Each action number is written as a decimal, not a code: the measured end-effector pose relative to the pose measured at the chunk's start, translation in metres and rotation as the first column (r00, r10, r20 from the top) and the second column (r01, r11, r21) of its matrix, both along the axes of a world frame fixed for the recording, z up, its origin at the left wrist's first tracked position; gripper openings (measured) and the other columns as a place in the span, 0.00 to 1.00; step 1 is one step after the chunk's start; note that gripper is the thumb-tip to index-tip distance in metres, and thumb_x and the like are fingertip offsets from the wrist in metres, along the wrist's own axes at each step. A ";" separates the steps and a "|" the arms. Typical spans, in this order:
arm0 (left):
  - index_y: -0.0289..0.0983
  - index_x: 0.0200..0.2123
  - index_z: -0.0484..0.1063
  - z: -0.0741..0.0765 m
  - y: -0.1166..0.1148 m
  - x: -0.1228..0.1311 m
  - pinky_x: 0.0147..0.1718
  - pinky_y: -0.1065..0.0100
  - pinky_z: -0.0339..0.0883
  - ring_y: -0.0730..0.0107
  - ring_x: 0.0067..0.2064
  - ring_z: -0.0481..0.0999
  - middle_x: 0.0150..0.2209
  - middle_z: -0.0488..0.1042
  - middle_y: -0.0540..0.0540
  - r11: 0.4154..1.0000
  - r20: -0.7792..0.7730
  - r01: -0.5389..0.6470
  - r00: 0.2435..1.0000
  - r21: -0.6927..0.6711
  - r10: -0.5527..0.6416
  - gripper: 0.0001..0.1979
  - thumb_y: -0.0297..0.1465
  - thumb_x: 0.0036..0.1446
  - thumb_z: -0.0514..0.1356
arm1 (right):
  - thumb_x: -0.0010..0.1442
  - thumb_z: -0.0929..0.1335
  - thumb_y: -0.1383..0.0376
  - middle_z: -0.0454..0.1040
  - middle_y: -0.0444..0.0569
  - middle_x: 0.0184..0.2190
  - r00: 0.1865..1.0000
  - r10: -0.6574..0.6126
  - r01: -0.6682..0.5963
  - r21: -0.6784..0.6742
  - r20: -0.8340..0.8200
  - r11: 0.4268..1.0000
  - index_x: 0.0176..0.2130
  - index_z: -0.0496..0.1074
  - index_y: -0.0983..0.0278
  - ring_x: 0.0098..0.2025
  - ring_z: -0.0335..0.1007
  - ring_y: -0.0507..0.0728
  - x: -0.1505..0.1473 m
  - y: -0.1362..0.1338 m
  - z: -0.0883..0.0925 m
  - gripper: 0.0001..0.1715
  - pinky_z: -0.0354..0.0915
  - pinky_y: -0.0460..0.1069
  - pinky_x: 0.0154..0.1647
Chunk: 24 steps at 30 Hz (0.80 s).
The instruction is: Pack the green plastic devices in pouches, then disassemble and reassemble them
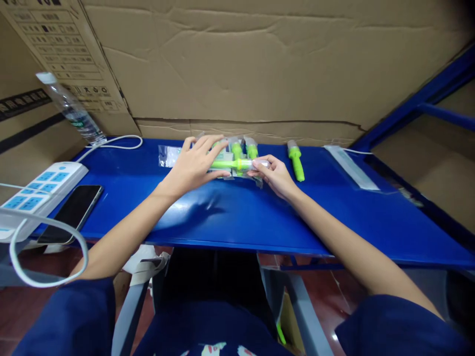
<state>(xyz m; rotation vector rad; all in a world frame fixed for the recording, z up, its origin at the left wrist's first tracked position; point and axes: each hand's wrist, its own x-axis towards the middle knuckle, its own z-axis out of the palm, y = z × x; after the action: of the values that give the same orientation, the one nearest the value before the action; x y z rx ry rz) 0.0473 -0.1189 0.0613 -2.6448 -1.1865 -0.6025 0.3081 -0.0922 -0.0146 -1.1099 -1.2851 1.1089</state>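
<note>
Roughly mid-desk, a lime-green stick lies sideways between the two hands, with two plastic-wrapped green pieces close behind it on the far side. The right hand has a narrow grip, thumb and fingers pinching the stick's clear end; the left hand has a wide grip, fingers spread, and hides the other end (whether it touches, I cannot tell). Right of them lies a loose green stick, and farther right a flat packet. At left are a power strip, a phone and, leaning at the far corner, a water bottle; a white cable loops across the left forearm's near side. The desk is blue, backed by a cardboard wall, with a blue frame at right and reddish flooring below. The cardboard is creased, the desk glossy, the wrapping crinkled and clear, the bottle see-through.
</note>
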 end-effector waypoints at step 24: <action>0.32 0.69 0.59 -0.060 -0.081 -0.133 0.58 0.14 0.42 0.12 0.69 0.53 0.74 0.43 0.21 0.379 0.244 -0.898 0.325 -0.223 0.914 0.40 0.55 0.66 0.45 | 0.45 0.81 0.44 0.81 0.46 0.30 0.995 0.074 -0.075 -0.028 -0.060 0.997 0.37 0.69 0.60 0.34 0.83 0.58 0.004 0.004 -0.011 0.33 0.82 0.55 0.43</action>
<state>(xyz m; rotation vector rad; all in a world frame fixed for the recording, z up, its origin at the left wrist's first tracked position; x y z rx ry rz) -0.0859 -0.2002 0.0009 -1.3904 -2.4831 -0.7485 0.3120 -0.0886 -0.0259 -1.0507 -1.2760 1.2114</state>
